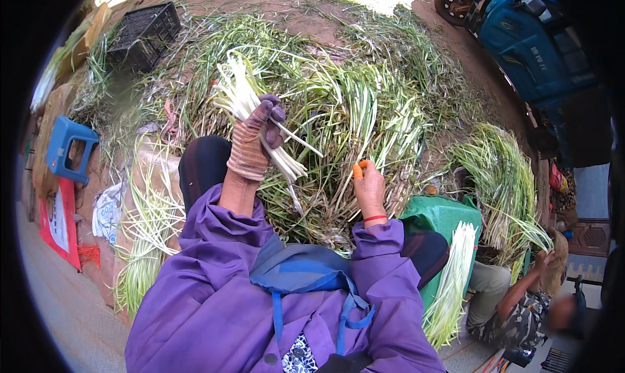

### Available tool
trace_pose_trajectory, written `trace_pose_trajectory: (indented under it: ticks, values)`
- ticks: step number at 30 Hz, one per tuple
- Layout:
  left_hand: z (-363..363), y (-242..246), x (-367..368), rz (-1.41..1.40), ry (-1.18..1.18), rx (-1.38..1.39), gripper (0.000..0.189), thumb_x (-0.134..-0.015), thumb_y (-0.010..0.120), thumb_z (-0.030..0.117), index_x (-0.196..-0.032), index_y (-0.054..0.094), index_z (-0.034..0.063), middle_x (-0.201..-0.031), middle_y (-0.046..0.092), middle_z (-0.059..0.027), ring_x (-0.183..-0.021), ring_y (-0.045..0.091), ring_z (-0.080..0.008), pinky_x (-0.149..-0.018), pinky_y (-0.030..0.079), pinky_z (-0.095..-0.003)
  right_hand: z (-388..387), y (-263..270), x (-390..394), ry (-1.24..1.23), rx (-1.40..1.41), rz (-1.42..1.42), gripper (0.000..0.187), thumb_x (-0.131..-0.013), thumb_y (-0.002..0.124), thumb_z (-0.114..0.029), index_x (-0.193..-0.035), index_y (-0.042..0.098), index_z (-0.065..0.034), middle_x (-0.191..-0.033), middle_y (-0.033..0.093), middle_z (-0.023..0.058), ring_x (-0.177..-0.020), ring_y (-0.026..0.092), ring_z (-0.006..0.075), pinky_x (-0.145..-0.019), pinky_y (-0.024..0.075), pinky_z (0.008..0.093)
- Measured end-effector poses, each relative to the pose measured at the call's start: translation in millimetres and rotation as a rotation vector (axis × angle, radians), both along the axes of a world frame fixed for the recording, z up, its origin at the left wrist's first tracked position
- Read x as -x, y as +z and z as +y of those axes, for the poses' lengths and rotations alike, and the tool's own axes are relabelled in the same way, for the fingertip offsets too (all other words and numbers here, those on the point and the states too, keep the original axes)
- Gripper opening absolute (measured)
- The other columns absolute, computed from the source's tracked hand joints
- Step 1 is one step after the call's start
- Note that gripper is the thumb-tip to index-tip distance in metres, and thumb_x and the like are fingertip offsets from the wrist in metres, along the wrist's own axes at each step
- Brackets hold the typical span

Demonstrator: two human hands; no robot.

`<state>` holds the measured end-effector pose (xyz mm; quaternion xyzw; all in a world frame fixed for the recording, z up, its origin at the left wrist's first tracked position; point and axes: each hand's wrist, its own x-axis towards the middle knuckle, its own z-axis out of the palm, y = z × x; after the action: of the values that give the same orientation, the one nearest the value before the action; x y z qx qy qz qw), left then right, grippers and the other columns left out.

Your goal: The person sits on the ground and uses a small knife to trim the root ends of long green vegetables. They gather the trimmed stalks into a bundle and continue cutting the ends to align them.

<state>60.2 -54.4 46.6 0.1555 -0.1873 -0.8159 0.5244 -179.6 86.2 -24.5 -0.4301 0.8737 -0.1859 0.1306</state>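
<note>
My left hand (259,138), in a striped knit glove with dark purple fingers, is closed around a bunch of pale allium stalks (239,87). The white stem ends point down and to the right, over the heap. A large heap of uncleaned green stalks (351,104) with brown, withered leaves lies before my knees. At the near side of that heap is my bare right hand (369,190), with orange covers on the fingertips and a red band at the wrist. Its fingers are curled beside some stalks; whether they pinch one is hidden.
Cleaned stalks (451,280) lie on a green sack (429,209) at my right, more stalks (144,246) at my left. A blue stool (71,150), black crate (141,33) and blue vehicle (527,45) stand around. Another person (520,314) handles stalks at the right.
</note>
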Motion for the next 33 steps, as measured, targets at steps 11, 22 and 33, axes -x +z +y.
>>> trace_pose_trajectory:
  ticks: [11, 22, 33]
  values:
    - [7.8, -26.4, 24.6, -0.219, -0.059, -0.106, 0.029, -0.091, 0.065, 0.018, -0.111, 0.059, -0.0022, -0.097, 0.067, -0.0107, -0.068, 0.06, -0.0128, -0.063, 0.053, -0.0237, 2.3, 9.3, 27.6, -0.126, 0.199, -1.016, 0.016, -0.087, 0.068, -0.015, -0.097, 0.058, -0.0072, -0.075, 0.061, -0.0003, -0.061, 0.058, 0.0046, -0.048, 0.0471, 0.0203]
    - [59.9, -47.5, 64.5, -0.505, -0.355, -0.173, 0.025, -0.083, 0.073, 0.017, -0.1, 0.058, 0.008, -0.079, 0.063, -0.0034, -0.047, 0.049, -0.0091, -0.041, 0.04, -0.024, 49.8, 39.7, -43.1, 0.14, 0.146, -1.419, 0.016, -0.088, 0.068, -0.011, -0.096, 0.055, -0.0092, -0.074, 0.061, -0.001, -0.052, 0.055, 0.0059, -0.045, 0.0436, 0.0202]
    - [60.5, -46.2, 59.7, -0.651, -0.357, -0.042, 0.019, -0.082, 0.074, 0.02, -0.09, 0.06, 0.0097, -0.06, 0.053, 0.0037, -0.044, 0.047, -0.0072, -0.04, 0.037, -0.0211, 30.2, 33.5, -54.5, 0.112, 0.307, -1.325, 0.027, -0.093, 0.063, -0.023, -0.11, 0.055, -0.0045, -0.08, 0.059, 0.0048, -0.052, 0.058, 0.0103, -0.042, 0.0465, 0.0223]
